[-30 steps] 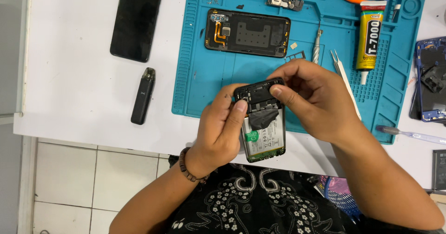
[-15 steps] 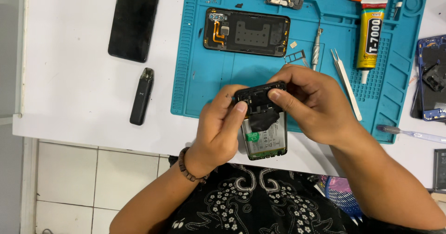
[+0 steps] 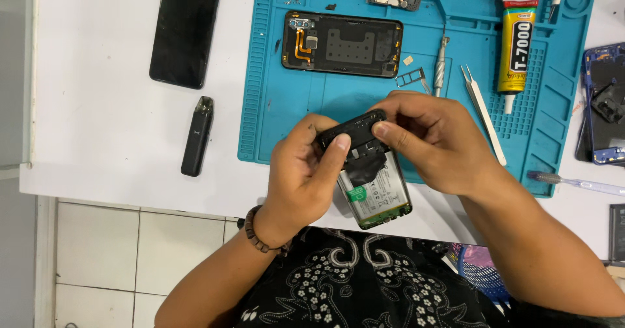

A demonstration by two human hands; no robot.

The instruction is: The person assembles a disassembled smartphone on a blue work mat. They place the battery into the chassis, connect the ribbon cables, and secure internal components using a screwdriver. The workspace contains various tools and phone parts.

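Note:
Both my hands hold an opened phone body (image 3: pixel 377 194) over the near edge of the blue work mat (image 3: pixel 273 106). Its battery with a green sticker faces up. My left hand (image 3: pixel 303 175) grips the phone's left side, thumb on the black top part (image 3: pixel 351 129). My right hand (image 3: pixel 433 139) pinches that black top part from the right with thumb and fingers. A black flap of tape or film lies just under the fingers.
On the mat lie a black phone back cover (image 3: pixel 342 43), a yellow glue tube (image 3: pixel 516 38), white tweezers (image 3: pixel 483 112), a screwdriver (image 3: pixel 441 64) and a SIM tray (image 3: pixel 410 77). A black phone (image 3: pixel 185 28) and small black device (image 3: pixel 197 136) lie left; a blue phone (image 3: pixel 602 103) right.
Both hands have kept their hold on the phone; the grip and the phone's place have barely shifted.

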